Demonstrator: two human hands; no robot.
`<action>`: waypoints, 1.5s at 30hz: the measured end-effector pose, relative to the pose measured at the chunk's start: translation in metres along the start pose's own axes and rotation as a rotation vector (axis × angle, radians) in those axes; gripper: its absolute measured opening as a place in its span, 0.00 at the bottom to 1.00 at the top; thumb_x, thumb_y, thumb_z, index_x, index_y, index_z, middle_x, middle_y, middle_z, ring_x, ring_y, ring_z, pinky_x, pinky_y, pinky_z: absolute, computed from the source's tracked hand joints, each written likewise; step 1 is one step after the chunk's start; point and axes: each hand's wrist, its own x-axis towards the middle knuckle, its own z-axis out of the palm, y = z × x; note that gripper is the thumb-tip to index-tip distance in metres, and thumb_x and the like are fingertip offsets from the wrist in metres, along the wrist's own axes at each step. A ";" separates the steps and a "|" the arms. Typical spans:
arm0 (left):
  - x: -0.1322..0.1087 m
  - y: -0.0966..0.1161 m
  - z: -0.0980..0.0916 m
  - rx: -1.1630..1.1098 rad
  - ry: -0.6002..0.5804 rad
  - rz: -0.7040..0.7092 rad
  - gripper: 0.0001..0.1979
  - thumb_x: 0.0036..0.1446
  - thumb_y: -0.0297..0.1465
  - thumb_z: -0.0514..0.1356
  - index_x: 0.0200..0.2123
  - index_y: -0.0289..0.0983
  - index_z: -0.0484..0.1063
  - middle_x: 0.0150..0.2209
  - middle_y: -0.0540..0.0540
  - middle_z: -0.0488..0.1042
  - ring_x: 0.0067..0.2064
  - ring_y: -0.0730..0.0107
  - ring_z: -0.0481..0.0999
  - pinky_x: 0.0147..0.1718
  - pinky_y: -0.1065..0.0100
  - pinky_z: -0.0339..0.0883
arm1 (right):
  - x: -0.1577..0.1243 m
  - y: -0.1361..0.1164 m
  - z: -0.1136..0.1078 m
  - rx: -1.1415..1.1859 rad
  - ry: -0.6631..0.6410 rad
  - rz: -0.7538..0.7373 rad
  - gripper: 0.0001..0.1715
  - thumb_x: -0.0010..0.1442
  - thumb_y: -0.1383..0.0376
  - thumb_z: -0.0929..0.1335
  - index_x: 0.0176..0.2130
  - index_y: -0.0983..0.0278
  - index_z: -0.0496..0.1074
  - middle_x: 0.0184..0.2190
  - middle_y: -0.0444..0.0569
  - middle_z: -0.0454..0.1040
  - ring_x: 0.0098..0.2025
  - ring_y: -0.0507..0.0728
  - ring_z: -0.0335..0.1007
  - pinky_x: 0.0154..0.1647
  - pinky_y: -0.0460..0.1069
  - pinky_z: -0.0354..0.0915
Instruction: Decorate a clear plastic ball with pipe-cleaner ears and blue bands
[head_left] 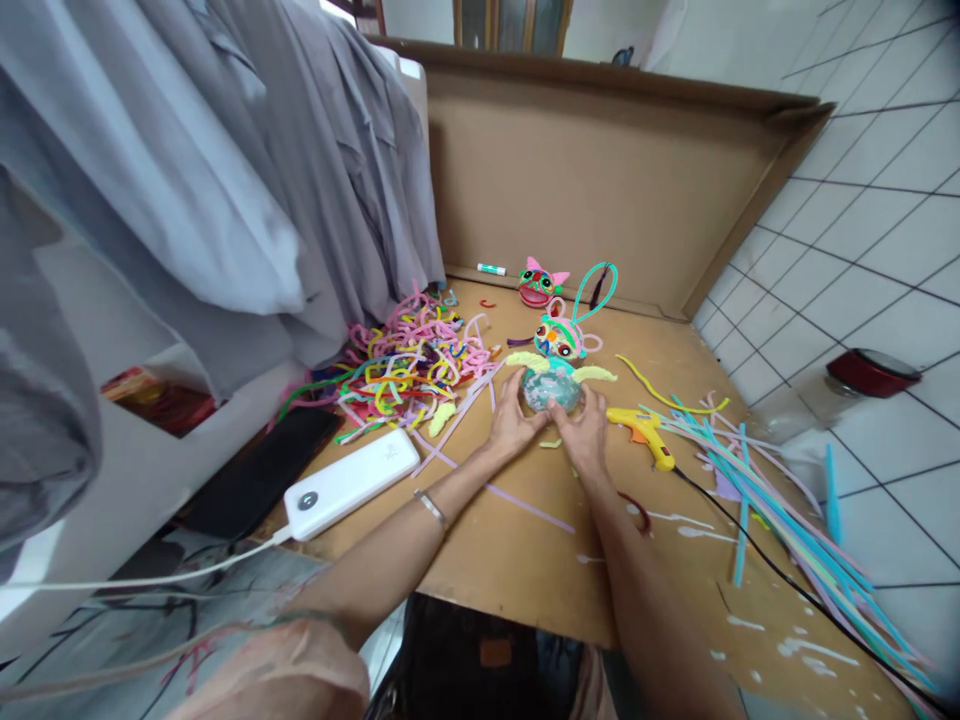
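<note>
Between my left hand point(517, 422) and my right hand point(585, 432) is a rounded, mottled blue-green craft piece point(546, 392), gripped from both sides with my thumbs at its near edge. Fuzzy pale yellow strips point(598, 374) stick out on either side of it; whether both are fixed to it I cannot tell. Right behind stands a colourful pipe-cleaner animal head point(559, 338) with pink loop ears and a turquoise loop. A yellow glue gun point(651, 432) lies just right of my right hand, its nozzle pointing towards that hand.
Tangled pipe cleaners point(412, 365) are heaped on the left, near a white power bank point(352, 485) with a cable. Long straight pipe cleaners point(750, 490) lie at right by a red-lidded jar point(874, 372). Another animal head point(540, 283) sits before the cardboard wall point(600, 180).
</note>
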 end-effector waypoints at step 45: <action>0.001 -0.013 -0.001 -0.251 -0.058 -0.118 0.34 0.40 0.20 0.60 0.55 0.38 0.65 0.57 0.39 0.72 0.54 0.60 0.75 0.57 0.53 0.69 | 0.000 -0.005 0.018 0.043 0.007 0.105 0.50 0.42 0.53 0.75 0.59 0.72 0.62 0.56 0.70 0.68 0.60 0.73 0.64 0.62 0.66 0.60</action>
